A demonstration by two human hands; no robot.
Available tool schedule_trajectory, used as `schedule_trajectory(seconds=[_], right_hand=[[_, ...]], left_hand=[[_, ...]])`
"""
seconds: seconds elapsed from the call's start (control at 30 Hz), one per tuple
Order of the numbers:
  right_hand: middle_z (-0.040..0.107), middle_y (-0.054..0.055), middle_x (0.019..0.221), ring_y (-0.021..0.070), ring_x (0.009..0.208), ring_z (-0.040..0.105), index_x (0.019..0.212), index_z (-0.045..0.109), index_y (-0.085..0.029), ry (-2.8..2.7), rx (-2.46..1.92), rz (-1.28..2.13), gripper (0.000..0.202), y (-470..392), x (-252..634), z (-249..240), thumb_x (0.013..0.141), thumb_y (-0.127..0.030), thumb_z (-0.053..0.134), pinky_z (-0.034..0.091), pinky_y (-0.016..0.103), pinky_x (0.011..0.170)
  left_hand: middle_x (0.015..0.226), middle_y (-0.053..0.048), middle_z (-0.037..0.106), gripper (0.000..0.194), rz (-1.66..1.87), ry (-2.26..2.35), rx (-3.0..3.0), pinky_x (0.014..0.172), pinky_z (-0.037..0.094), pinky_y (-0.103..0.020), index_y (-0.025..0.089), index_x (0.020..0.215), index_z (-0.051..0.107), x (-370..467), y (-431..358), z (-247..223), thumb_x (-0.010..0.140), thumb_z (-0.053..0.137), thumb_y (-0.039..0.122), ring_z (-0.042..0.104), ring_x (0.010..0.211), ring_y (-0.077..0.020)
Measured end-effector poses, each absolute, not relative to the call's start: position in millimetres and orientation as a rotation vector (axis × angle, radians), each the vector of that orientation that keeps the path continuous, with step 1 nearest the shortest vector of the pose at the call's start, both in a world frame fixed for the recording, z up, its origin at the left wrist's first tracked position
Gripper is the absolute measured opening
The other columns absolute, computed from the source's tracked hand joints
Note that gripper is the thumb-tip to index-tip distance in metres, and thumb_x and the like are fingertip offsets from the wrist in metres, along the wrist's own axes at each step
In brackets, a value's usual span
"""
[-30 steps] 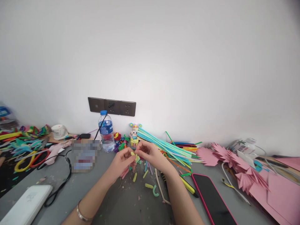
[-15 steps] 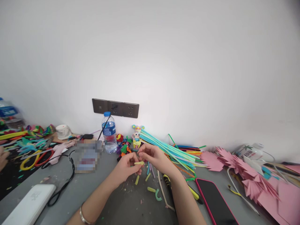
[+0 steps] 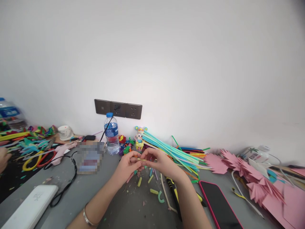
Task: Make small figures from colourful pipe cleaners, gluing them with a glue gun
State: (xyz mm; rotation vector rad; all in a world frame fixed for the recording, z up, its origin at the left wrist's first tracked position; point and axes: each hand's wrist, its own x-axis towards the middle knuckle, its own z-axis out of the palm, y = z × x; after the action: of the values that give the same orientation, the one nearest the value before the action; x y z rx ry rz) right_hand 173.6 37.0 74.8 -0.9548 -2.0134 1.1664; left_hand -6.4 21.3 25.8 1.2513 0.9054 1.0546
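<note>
My left hand pinches one end of a small yellow fuzzy piece above the grey table. My right hand closes its fingertips on the other end, so both hands meet around it. Just below them lie short yellow pieces, a curved mint-green piece and a long pale stem. A little toy figure with a yellow skirt stands behind my fingers. Long green and blue pipe cleaners fan out to the right of it.
A water bottle stands behind my left hand. Black-and-yellow pliers and a phone lie by my right forearm. Folded pink paper is at right, a white power bank at left. Another person's hand shows at the left edge.
My hands have come together, and the fingers of my right hand now grip the yellow piece too. It has risen slightly and is more covered by fingers.
</note>
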Motion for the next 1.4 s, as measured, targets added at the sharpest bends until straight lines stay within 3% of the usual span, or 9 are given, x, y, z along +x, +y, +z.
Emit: schedule_trajectory(seconds=[0.27,0.47,0.57,0.67,0.77,0.97,1.07,1.2,1.4], right_hand=[[0.051,-0.002,0.066,0.0124,0.059,0.041,0.084,0.068,-0.018,-1.983,-0.997,1.153,0.027,39,171,72,0.081,-0.045,0.066,0.031,0.025,0.054],[0.048,-0.003,0.064,0.0119,0.058,0.04,0.078,0.064,-0.018,-2.001,-0.939,1.182,0.02,38,170,75,0.084,-0.038,0.062,0.03,0.024,0.054],[0.048,-0.003,0.066,0.0121,0.059,0.041,0.077,0.062,-0.019,-2.014,-0.947,1.179,0.016,38,170,74,0.084,-0.033,0.061,0.031,0.024,0.054],[0.051,-0.001,0.072,0.0126,0.062,0.045,0.078,0.062,-0.019,-1.991,-0.926,1.211,0.013,38,169,73,0.083,-0.031,0.062,0.035,0.025,0.056],[0.052,-0.001,0.076,0.013,0.064,0.049,0.079,0.062,-0.019,-1.965,-0.898,1.269,0.014,38,168,72,0.084,-0.032,0.061,0.038,0.025,0.058],[0.053,-0.002,0.071,0.0126,0.061,0.047,0.082,0.057,-0.019,-1.84,-0.883,1.267,0.023,42,164,65,0.087,-0.042,0.059,0.037,0.025,0.056],[0.057,0.0,0.073,0.0134,0.062,0.05,0.083,0.054,-0.019,-1.72,-0.857,1.277,0.028,45,161,64,0.087,-0.047,0.057,0.04,0.025,0.057],[0.058,0.0,0.072,0.0128,0.06,0.051,0.079,0.051,-0.02,-1.588,-0.846,1.245,0.032,48,160,65,0.085,-0.051,0.058,0.041,0.026,0.058],[0.055,-0.003,0.064,0.0119,0.056,0.048,0.08,0.052,-0.02,-1.631,-0.829,1.344,0.03,42,154,70,0.083,-0.048,0.062,0.037,0.024,0.054]], left_hand=[[0.067,0.001,0.066,0.026,1.126,0.983,1.335,0.055,0.043,-0.021,0.019,0.084,0.053,-10,24,25,0.077,0.068,0.039,0.059,0.058,-0.0123],[0.083,-0.008,0.071,0.029,1.125,0.975,1.415,0.062,0.047,-0.025,0.015,0.087,0.068,-10,28,24,0.072,0.073,0.04,0.065,0.073,-0.0197],[0.076,-0.006,0.071,0.031,1.091,0.984,1.433,0.051,0.044,-0.023,0.016,0.087,0.072,-11,26,27,0.071,0.073,0.042,0.061,0.059,-0.017],[0.06,-0.002,0.064,0.026,1.023,1.023,1.498,0.041,0.035,-0.021,0.016,0.082,0.072,-10,21,34,0.074,0.07,0.04,0.049,0.043,-0.0109],[0.055,0.001,0.059,0.024,0.945,1.024,1.539,0.037,0.029,-0.02,0.015,0.075,0.07,-8,15,40,0.077,0.067,0.039,0.04,0.038,-0.0078],[0.069,-0.002,0.064,0.029,1.057,0.992,1.457,0.05,0.039,-0.021,0.016,0.082,0.065,-9,20,34,0.078,0.065,0.045,0.052,0.053,-0.0113],[0.063,0.001,0.059,0.03,1.126,1.038,1.418,0.055,0.04,-0.021,0.016,0.077,0.061,-12,24,32,0.077,0.067,0.046,0.052,0.057,-0.0116],[0.061,0.004,0.052,0.033,1.192,1.067,1.405,0.055,0.042,-0.021,0.017,0.072,0.055,-13,24,31,0.075,0.07,0.046,0.051,0.057,-0.0111],[0.071,0.003,0.057,0.038,1.091,0.896,1.233,0.049,0.044,-0.021,0.018,0.064,0.044,-5,16,32,0.076,0.068,0.046,0.052,0.048,-0.0072]])
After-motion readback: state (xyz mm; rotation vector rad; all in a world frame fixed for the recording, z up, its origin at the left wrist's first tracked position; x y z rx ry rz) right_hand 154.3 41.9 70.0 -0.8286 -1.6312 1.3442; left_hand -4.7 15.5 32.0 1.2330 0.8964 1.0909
